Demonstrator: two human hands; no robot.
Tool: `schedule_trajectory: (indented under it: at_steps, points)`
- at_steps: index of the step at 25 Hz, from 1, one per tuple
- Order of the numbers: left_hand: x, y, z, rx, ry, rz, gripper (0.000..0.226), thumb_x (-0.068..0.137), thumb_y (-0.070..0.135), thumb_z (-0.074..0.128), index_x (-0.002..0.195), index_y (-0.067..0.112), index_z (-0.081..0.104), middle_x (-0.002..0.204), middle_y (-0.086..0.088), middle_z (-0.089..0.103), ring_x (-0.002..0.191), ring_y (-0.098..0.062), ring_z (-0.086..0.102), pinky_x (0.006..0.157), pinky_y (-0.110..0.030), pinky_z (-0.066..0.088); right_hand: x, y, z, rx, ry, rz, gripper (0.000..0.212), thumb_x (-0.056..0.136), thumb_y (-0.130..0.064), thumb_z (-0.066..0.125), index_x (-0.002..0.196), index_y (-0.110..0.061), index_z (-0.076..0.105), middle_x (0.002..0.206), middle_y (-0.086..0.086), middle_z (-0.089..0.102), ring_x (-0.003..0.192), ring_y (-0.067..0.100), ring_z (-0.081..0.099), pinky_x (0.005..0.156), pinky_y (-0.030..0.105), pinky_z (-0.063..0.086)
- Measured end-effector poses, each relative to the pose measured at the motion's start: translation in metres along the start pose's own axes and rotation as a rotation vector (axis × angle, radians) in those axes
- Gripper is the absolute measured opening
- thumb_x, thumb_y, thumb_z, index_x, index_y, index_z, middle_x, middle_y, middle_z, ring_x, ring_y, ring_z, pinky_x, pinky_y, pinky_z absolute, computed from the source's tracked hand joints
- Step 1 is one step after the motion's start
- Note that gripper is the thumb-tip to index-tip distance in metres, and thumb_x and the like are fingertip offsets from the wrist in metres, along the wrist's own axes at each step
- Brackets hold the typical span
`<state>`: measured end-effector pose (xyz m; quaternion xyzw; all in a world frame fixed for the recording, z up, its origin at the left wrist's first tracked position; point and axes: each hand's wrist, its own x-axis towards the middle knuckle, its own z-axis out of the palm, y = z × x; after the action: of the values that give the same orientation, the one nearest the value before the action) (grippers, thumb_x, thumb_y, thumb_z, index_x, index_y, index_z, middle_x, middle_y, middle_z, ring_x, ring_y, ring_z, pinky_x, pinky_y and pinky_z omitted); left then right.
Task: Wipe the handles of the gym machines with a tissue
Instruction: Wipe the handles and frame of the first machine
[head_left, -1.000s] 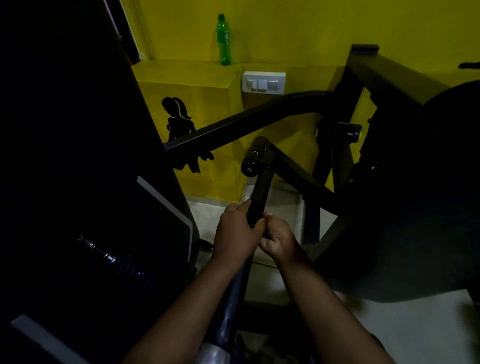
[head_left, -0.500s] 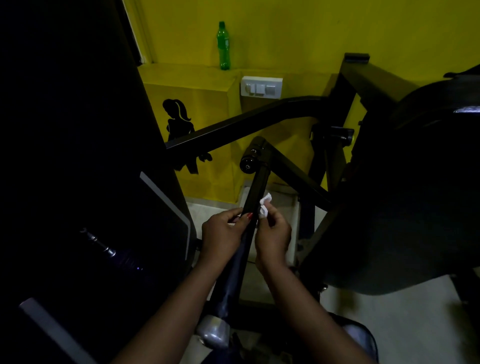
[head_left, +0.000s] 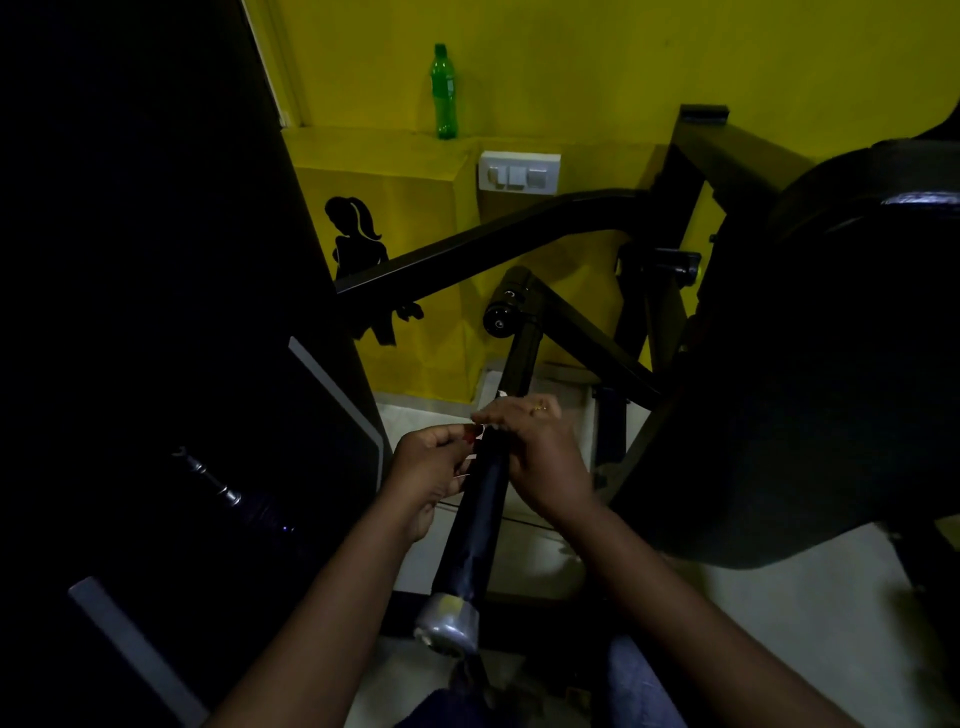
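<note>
A dark padded machine handle (head_left: 475, 525) runs from a black pivot down toward me and ends in a silver plastic-wrapped cap (head_left: 448, 621). My right hand (head_left: 543, 457) curls over the handle's upper part from the right, pressing the white tissue (head_left: 501, 394) to it; only a sliver of tissue shows above my fingers. My left hand (head_left: 428, 465) sits close against the handle's left side, fingers curled. Its thumb and fingertip pinch a small white edge of the tissue where they meet my right fingertips.
A black frame bar (head_left: 493, 249) crosses behind the handle. A large dark pad (head_left: 831, 389) fills the right side, and a dark machine panel (head_left: 156, 364) the left. A green bottle (head_left: 444, 93) stands on the yellow ledge above a switch plate (head_left: 519, 171). Pale floor lies below.
My hands slid a little down the handle. My right hand has closed over the bar, hiding most of the tissue, and my left thumb came off the bar to pinch beside it.
</note>
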<state>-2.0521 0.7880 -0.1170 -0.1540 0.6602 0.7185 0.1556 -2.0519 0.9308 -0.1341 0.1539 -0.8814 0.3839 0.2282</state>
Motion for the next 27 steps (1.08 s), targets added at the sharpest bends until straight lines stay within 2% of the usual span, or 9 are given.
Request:
schedule_trajectory:
  at_steps: [3, 5, 8, 10, 14, 18, 21, 24, 27]
  points:
    - [-0.007, 0.001, -0.003, -0.015, 0.001, -0.012, 0.018, 0.094, 0.005, 0.059, 0.109, 0.003, 0.068, 0.087, -0.005, 0.071, 0.074, -0.015, 0.065, 0.064, -0.024, 0.055, 0.022, 0.012, -0.001, -0.075, 0.008, -0.062, 0.024, 0.076, -0.008, 0.062, 0.095, -0.015, 0.076, 0.088, -0.003, 0.073, 0.090, 0.002, 0.040, 0.077, 0.008, 0.026]
    - [-0.015, 0.003, -0.003, 0.004, 0.001, 0.003, 0.018, 0.094, 0.005, 0.057, 0.110, 0.002, 0.067, 0.089, -0.006, 0.070, 0.075, -0.014, 0.063, 0.060, -0.021, 0.055, 0.047, 0.017, 0.006, -0.200, -0.046, 0.020, 0.024, 0.070, -0.002, 0.070, 0.089, -0.016, 0.077, 0.083, 0.003, 0.073, 0.085, 0.020, 0.054, 0.071, 0.021, 0.022]
    - [-0.028, 0.005, -0.004, 0.007, 0.040, 0.014, 0.018, 0.097, 0.001, 0.050, 0.109, 0.006, 0.063, 0.090, -0.008, 0.067, 0.074, -0.015, 0.064, 0.062, -0.022, 0.055, 0.047, 0.009, 0.012, -0.388, -0.276, 0.059, 0.024, 0.080, -0.012, 0.070, 0.102, -0.022, 0.074, 0.104, -0.003, 0.069, 0.101, 0.026, 0.048, 0.075, 0.025, 0.023]
    - [-0.036, 0.003, -0.005, -0.018, 0.073, 0.008, 0.016, 0.098, 0.001, 0.048, 0.101, 0.008, 0.062, 0.090, -0.010, 0.066, 0.073, -0.016, 0.064, 0.062, -0.024, 0.054, 0.022, -0.006, 0.004, -0.413, -0.335, -0.057, 0.026, 0.084, -0.018, 0.068, 0.108, -0.026, 0.071, 0.110, -0.007, 0.068, 0.096, 0.022, 0.046, 0.073, 0.026, 0.028]
    - [-0.051, -0.004, -0.006, -0.052, 0.128, 0.014, 0.017, 0.096, 0.003, 0.048, 0.097, 0.008, 0.065, 0.090, -0.013, 0.068, 0.079, -0.022, 0.065, 0.067, -0.031, 0.055, -0.047, -0.045, -0.020, -0.143, -0.166, -0.186, 0.029, 0.086, -0.015, 0.053, 0.108, -0.021, 0.071, 0.105, -0.006, 0.071, 0.078, 0.019, 0.049, 0.070, 0.023, 0.029]
    - [-0.071, -0.012, -0.006, -0.038, 0.108, 0.061, 0.012, 0.091, 0.010, 0.061, 0.097, 0.010, 0.072, 0.095, -0.016, 0.073, 0.090, -0.030, 0.068, 0.087, -0.042, 0.053, -0.077, -0.039, -0.028, -0.072, -0.023, -0.274, 0.029, 0.092, -0.016, 0.052, 0.115, -0.015, 0.070, 0.112, 0.003, 0.068, 0.094, 0.020, 0.056, 0.081, 0.025, 0.045]
    - [-0.083, -0.018, -0.002, 0.041, 0.133, 0.113, 0.015, 0.091, 0.014, 0.061, 0.088, 0.020, 0.074, 0.090, -0.010, 0.075, 0.080, -0.025, 0.070, 0.075, -0.037, 0.055, -0.050, -0.031, -0.019, -0.056, 0.049, -0.006, 0.023, 0.091, -0.019, 0.061, 0.110, -0.014, 0.073, 0.102, 0.011, 0.066, 0.091, 0.028, 0.063, 0.073, 0.030, 0.052]
    - [-0.085, -0.021, -0.003, 0.078, 0.151, 0.145, 0.018, 0.095, 0.010, 0.056, 0.096, 0.017, 0.072, 0.089, -0.004, 0.073, 0.080, -0.020, 0.069, 0.071, -0.032, 0.055, -0.017, -0.038, -0.005, -0.047, 0.049, 0.289, 0.025, 0.086, -0.002, 0.064, 0.108, -0.010, 0.074, 0.104, 0.014, 0.061, 0.091, 0.029, 0.063, 0.075, 0.023, 0.045]
    - [-0.080, -0.021, -0.010, 0.113, 0.120, 0.142, 0.016, 0.094, 0.011, 0.057, 0.097, 0.017, 0.072, 0.092, -0.005, 0.073, 0.085, -0.021, 0.070, 0.076, -0.035, 0.057, -0.021, -0.048, 0.004, -0.127, 0.000, 0.252, 0.029, 0.079, -0.001, 0.069, 0.103, -0.014, 0.076, 0.099, 0.011, 0.065, 0.087, 0.027, 0.064, 0.075, 0.030, 0.054]
